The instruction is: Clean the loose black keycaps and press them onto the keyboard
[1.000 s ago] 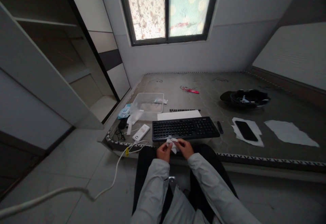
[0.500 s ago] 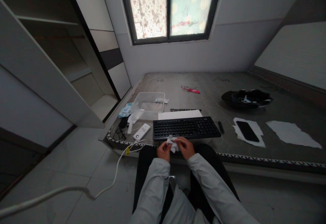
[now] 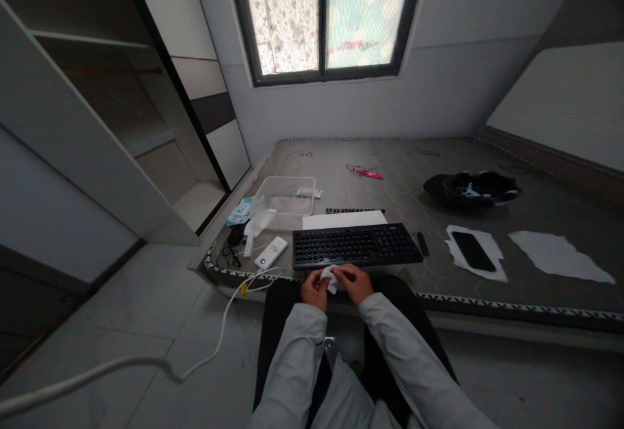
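Both hands meet at the near edge of the bed platform [image 3: 487, 299], just in front of the black keyboard [image 3: 357, 246]; the left hand [image 3: 314, 290] and the right hand [image 3: 355, 283] are each closed in a pinch on a small white wipe [image 3: 328, 277], which sits between them, touching the keyboard's near edge. Compared with a second ago the wipe looks more bunched and compact; the fingers have drawn closer together; the hands have scarcely shifted place. Judgement: the wipe is being folded or gathered rather than applied, as no key is being rubbed yet. To the left lie a white remote [image 3: 271, 251] and a clear plastic tub [image 3: 287, 195]; to the right, a black phone [image 3: 472, 251] on white paper [image 3: 490, 245]; all unmoved.
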`<state>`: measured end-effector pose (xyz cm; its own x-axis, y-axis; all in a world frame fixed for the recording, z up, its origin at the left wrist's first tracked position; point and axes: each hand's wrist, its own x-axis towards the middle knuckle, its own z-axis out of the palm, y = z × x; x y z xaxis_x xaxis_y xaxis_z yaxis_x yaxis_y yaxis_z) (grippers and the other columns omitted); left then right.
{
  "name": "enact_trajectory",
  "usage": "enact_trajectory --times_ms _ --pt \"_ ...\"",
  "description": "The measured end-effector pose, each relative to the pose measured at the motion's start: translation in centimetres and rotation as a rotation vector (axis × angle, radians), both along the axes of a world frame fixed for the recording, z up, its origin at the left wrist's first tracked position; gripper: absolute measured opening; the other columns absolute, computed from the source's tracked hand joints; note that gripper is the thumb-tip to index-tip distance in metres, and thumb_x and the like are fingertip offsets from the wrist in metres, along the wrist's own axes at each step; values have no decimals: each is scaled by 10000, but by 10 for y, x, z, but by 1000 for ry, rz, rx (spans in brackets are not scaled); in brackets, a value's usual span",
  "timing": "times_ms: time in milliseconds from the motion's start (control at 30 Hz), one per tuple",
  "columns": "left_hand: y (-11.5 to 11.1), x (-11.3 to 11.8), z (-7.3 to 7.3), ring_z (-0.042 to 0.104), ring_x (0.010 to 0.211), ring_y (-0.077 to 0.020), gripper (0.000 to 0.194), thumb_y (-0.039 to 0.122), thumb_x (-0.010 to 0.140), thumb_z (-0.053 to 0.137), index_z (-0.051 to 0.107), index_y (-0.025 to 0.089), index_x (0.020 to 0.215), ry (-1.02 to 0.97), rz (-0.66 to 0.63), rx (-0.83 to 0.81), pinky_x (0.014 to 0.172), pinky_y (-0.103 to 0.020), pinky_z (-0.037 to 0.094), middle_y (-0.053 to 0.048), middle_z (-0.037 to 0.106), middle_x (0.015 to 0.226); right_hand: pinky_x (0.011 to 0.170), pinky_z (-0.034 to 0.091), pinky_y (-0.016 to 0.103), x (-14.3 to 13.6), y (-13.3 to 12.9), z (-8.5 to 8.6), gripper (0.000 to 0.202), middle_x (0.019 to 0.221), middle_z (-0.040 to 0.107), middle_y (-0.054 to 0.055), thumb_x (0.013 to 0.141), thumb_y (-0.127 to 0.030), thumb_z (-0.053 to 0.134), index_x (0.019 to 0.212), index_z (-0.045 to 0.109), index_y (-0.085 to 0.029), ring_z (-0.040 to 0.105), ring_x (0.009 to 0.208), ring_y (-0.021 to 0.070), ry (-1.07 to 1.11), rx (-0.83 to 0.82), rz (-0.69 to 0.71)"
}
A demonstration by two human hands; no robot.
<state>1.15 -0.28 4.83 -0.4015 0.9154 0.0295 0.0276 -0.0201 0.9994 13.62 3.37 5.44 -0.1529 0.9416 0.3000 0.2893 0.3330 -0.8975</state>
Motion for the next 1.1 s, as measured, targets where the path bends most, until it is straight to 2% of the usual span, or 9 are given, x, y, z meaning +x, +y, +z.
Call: enact_trajectory --times_ms 100,267,533,633,733,867,1000,1100 --pt "-2 0 2 598 647 -141 239 293 625 616 655 158 819 60 -5 -5 598 -207 461 -35 669 730 744 454 307 2 3 -4 223 819 650 44 709 -400 566 774 687 -224 590 790 186 14 -47 -4" --pt "-2 -1 3 588 622 -136 239 283 641 590 641 152 835 56 5 5 574 -205 451 -31 658 715 721 462 302 2 2 -6 257 885 633 50 667 -397 612 849 674 -226 578 821 189 11 -58 77" --pt "1 1 -2 596 606 -134 220 275 630 597 631 153 810 42 49 13 555 -202 458 -31 659 709 764 437 322 -1 -5 5 196 881 618 44 646 -360 637 781 631 -219 555 858 193 -11 75 30" --pt "3 -2 -7 607 642 -141 222 265 628 601 627 156 819 47 46 -1 574 -206 465 -36 665 744 756 449 327 -2 -4 4 192 930 608 56 646 -344 639 771 596 -205 555 885 197 75 50 14" --pt "5 -4 -12 614 681 -151 223 242 624 602 621 157 830 32 46 -8 597 -215 473 -43 668 775 729 473 325 -2 -1 0 202 951 615 62 654 -345 633 750 534 -198 579 871 190 295 -55 -4" --pt "6 -4 -16 616 704 -154 223 238 610 612 622 166 821 -12 59 -29 612 -218 476 -41 670 782 718 489 331 0 3 -1 240 830 658 47 624 -344 661 722 494 -202 612 795 183 482 -161 -23" --pt "6 -3 -16 615 696 -159 216 225 616 607 611 163 823 -7 53 -48 616 -231 478 -52 665 783 671 501 310 2 4 -3 244 721 659 20 554 -312 714 691 550 -194 618 706 175 433 -159 -75" --pt "6 -3 -15 613 694 -162 209 219 632 596 598 149 829 3 38 -44 621 -243 480 -68 659 794 669 503 310 3 5 -5 222 711 659 20 549 -312 714 700 615 -183 614 685 175 359 -135 -96"
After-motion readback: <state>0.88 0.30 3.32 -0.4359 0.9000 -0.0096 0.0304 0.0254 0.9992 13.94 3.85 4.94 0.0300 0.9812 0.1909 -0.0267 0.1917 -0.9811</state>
